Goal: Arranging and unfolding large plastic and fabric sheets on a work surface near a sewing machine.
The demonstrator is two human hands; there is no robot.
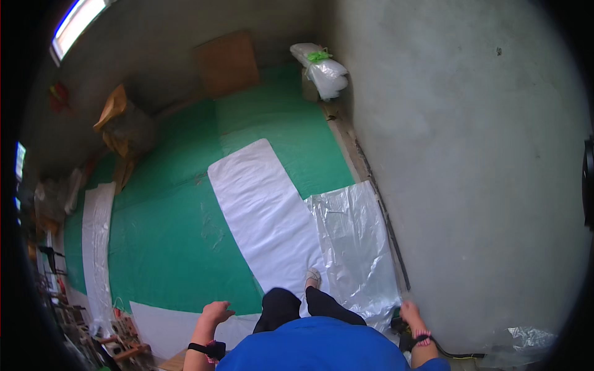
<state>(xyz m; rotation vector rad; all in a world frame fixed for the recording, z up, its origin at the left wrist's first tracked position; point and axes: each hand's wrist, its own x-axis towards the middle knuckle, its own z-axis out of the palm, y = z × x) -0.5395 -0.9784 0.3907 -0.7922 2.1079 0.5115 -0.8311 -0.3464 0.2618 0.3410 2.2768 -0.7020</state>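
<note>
A: Where is the long white pad (266,210) found?

B: It is laid flat on the green floor covering (167,229), right of centre, and is stretched from the middle toward the near edge. Its right side is met by a shiny clear plastic sheet (359,238), spread along the covering's right edge.

A: How is the left hand (216,311) held?

B: It is held out at the near edge, by a white sheet (164,328), with its fingers loosely spread.

A: And the right hand (409,310)?

B: It is held at the near right corner, close to the plastic sheet; whether it is spread or pinching cannot be told.

A: What else is seen?

B: A pale shoe (313,277) is set on the pad. A plastic-wrapped bundle (328,74) is placed at the far right corner, and a brown panel (228,65) is propped at the far edge.
</note>
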